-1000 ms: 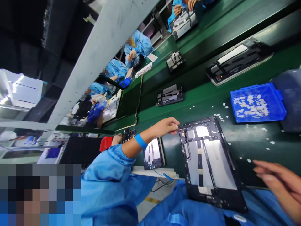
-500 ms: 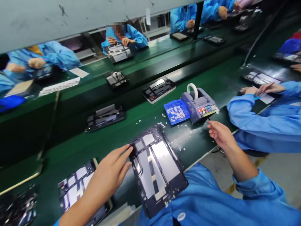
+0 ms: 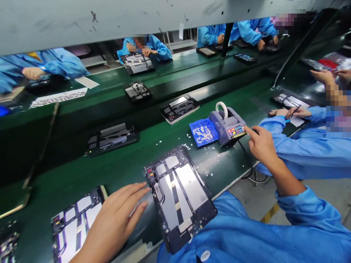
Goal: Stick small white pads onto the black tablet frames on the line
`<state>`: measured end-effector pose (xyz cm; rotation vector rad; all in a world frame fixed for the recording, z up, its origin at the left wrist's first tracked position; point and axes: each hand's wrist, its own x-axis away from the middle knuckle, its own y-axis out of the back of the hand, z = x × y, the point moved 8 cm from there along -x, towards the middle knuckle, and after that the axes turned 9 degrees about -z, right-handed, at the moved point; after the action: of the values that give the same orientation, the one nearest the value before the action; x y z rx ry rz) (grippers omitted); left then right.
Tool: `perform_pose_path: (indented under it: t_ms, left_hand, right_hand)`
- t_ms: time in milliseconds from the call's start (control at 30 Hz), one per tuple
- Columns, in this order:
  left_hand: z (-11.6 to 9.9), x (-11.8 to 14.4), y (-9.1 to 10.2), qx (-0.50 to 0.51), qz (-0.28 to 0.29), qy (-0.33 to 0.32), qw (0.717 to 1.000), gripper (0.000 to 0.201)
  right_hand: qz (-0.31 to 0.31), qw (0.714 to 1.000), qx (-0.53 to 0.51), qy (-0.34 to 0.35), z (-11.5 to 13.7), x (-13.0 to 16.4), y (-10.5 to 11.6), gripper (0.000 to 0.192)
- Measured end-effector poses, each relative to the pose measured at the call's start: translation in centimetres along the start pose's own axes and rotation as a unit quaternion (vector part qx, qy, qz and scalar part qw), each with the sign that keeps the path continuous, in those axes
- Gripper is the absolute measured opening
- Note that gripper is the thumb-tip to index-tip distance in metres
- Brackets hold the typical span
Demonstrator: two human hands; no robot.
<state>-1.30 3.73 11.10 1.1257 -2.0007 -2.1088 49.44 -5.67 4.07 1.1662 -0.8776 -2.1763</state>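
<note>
The right hand (image 3: pixel 261 146), fingers extended and grasping nothing, reaches the tape dispenser (image 3: pixel 227 126) on the bench (image 3: pixel 82 171); apparently it takes tape there. Pull 1 strip squarely. Keep the left hand (image 3: pixel 115 223), grip released, flat beside the tablet frame (image 3: pixel 179 193).

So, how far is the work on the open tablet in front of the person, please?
Looks done: the open tablet frame lies flat at the belt's near edge, its inner parts exposed. In hand: the left hand rests beside its left edge, and the right hand reaches to the tape dispenser, a fingertip at its front. Left: no tape piece is in either hand yet, so nothing fresh is going onto the frame.
</note>
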Motion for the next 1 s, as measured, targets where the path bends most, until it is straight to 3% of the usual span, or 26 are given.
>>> perform_pose_path:
  t_ms: [67,133,200,267,367,500,600,700,800,900,1000]
  left_hand:
    - [0.2,0.2,0.2,0.003,-0.009,0.009,1.000,0.028]
    - [0.3,0.4,0.4,0.009,-0.015,0.019,1.000,0.027]
    - [0.4,0.6,0.5,0.017,-0.015,0.028,0.999,0.027]
    - [0.4,0.5,0.5,0.024,-0.014,0.033,0.999,0.027]
    - [0.2,0.4,0.5,0.036,-0.009,0.033,0.999,0.027]
    - [0.7,0.9,0.7,0.050,-0.014,0.053,0.997,0.024]
    - [1.2,1.4,0.9,0.069,-0.017,0.108,0.992,0.023]
    - [1.3,0.3,0.5,0.137,-0.015,0.196,0.971,0.023]
    - [2.1,-1.8,-1.2,0.250,-0.018,0.325,0.912,0.024]
    - [2.5,-3.4,-3.4,0.399,-0.021,0.420,0.815,0.028]
    - [2.7,-4.0,-4.1,0.493,-0.061,0.444,0.746,0.021]
  right_hand:
    - [-0.024,0.981,-0.130,-0.139,-1.9,0.8,0.1,0.043]
    - [-0.023,0.915,-0.257,-0.310,-3.6,2.7,-1.6,0.035]
    - [0.024,0.848,-0.336,-0.409,-3.4,4.5,-4.4,0.036]
    - [0.070,0.815,-0.376,-0.435,-2.2,5.2,-6.9,0.041]
    - [0.074,0.776,-0.423,-0.463,-1.0,5.0,-9.1,0.043]
    - [0.063,0.759,-0.440,-0.476,-0.3,5.5,-9.1,0.045]
    - [0.108,0.759,-0.435,-0.472,1.8,7.6,-8.2,0.045]
    - [0.182,0.802,-0.424,-0.380,7.2,8.0,-7.0,0.042]
    - [0.276,0.843,-0.409,-0.213,16.4,6.5,-6.7,0.036]
    - [0.352,0.827,-0.429,-0.088,26.2,5.4,-7.2,0.031]
    - [0.372,0.813,-0.447,-0.028,32.4,5.0,-8.3,0.030]
